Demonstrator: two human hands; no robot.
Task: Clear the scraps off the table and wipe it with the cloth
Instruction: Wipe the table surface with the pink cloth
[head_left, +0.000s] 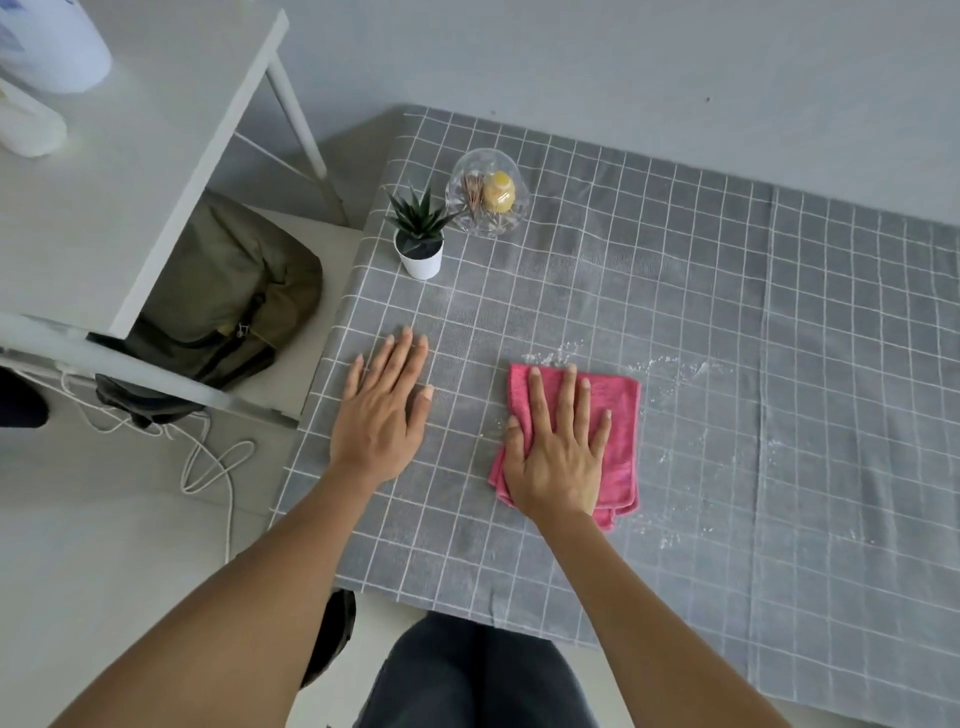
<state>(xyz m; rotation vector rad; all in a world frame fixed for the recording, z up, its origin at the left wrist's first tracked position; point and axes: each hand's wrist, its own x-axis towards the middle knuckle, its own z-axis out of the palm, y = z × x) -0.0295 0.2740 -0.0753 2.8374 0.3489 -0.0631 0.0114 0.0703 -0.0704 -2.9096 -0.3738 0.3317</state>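
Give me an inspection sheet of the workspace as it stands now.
Surface: table under grey cloth with white grid, creased along the right.
Job's things: folded pink cloth flat on the table; white crumbs scattered beyond and right of it.
Clutter: small spiky green plant in white pot; clear glass dome over a yellow item, both at the far left corner.
Grippers: left hand flat on the table; right hand pressing flat on the pink cloth.
Cables: white cord looped on the floor, left.
Surroundings: white side table; olive bag beneath it.
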